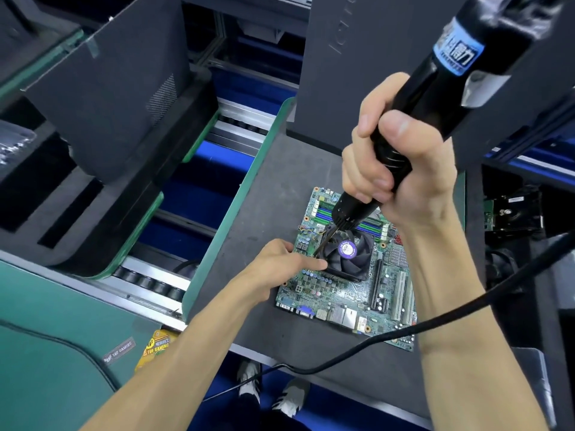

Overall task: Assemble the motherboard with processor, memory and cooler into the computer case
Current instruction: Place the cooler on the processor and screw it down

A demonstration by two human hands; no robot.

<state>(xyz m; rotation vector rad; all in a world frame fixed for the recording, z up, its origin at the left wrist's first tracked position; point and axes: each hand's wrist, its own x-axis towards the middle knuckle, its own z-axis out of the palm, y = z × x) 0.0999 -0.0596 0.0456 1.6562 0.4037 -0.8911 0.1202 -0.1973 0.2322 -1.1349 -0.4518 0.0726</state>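
1. Dark grey foam pallet (273,188) fills mid-frame; the motherboard sits on its near-right part, well apart from the green rim on the pallet's left.
2. Black computer case (367,63) stands upright on the pallet, beyond the motherboard. A second dark case (102,88) sits far left of the motherboard on another pallet, tilted.
3. Motherboard (336,290) lies flat, component side up, rear ports toward the viewer.
4. Electric screwdriver (413,113), black with a blue label, is held above the motherboard, slanting down-left. Its bit meets the cooler's near-left corner; whether it is seated on a screw cannot be told.
5. Black cable (404,328) runs from the right across the motherboard's near edge and down past the pallet's front.
6. Right hand (401,169) grips the screwdriver body, all fingers and thumb wrapped tight around it, above the motherboard's far edge.
7. Left hand (280,262) rests at the motherboard's left edge, fingers partly curled, index extended and touching the cooler's left side; it clasps nothing.
8. Cooler (348,253), a black fan with a purple hub sticker, sits on the motherboard's centre.
9. Memory slots (370,227), blue and green, lie just beyond the cooler, partly hidden by the screwdriver.
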